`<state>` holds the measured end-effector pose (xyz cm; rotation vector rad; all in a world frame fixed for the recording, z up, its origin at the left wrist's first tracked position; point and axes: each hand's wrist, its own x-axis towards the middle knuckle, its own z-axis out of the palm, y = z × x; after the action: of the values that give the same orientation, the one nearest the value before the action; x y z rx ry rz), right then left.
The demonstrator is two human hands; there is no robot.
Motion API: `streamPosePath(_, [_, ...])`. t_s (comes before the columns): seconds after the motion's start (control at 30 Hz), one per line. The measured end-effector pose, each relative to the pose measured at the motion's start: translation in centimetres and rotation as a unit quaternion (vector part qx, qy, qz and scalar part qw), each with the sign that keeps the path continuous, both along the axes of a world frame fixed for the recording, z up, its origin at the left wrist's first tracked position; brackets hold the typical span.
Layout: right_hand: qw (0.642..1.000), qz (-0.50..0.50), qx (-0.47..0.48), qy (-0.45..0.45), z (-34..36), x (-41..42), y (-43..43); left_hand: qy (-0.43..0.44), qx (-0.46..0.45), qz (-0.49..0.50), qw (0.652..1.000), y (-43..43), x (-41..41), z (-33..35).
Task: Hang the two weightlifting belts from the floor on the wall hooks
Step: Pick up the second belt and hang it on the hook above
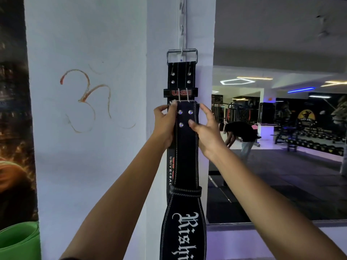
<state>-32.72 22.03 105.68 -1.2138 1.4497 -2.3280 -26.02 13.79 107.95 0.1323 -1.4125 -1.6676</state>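
A black belt with a red "USI" loop [181,77] hangs flat on the white pillar, its steel buckle [181,55] caught on a hook of the vertical hook strip [182,25]. In front of it is a second black belt with white gothic lettering [185,162]. Its top end with silver rivets sits just below the "USI" loop. My left hand [165,124] grips this second belt's left edge near the top. My right hand [205,128] holds its right edge, thumb on the front. The hook behind the second belt's top is hidden.
A large wall mirror [281,128] to the right reflects the gym, dumbbell racks and a bending person. An orange symbol [88,100] is drawn on the white wall. A green rolled mat [18,241] lies at lower left beside a dark poster.
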Motion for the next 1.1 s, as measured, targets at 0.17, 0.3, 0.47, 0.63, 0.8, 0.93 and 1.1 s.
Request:
streamPosePath(0.17, [1.0, 0.024, 0.009, 0.019, 0.1, 0.8, 0.4, -0.011, 0.018, 0.028, 0.999, -0.6, -0.4, 1.3])
streamPosePath(0.3, [0.998, 0.052, 0.016, 0.021, 1.0, 1.0, 0.1, 0.047, 0.019, 0.067, 0.996, -0.2, -0.5, 1.7])
streamPosePath(0.47, [0.999, 0.037, -0.01, 0.004, 4.1, 1.1, -0.7, 0.079, -0.022, 0.079, 0.994, -0.6, -1.1, 1.7])
streamPosePath(0.63, [0.992, -0.113, -0.038, 0.044, 6.8, 1.6, -3.1, 0.11, -0.046, 0.088, 0.989, -1.6, -0.9, 3.5])
streamPosePath(0.8, [0.973, -0.196, -0.107, 0.057, 10.1, 1.6, -4.8, 0.117, -0.078, 0.106, 0.984, -2.4, -1.2, 7.2])
streamPosePath(0.93, [0.956, -0.246, -0.143, 0.066, 13.4, 0.4, -6.1, 0.121, -0.105, 0.113, 0.981, -3.1, -2.2, 10.6])
streamPosePath(1.1, [0.945, -0.271, -0.167, 0.071, 17.5, -1.4, -7.0, 0.137, -0.13, 0.125, 0.974, -3.7, -3.9, 14.9])
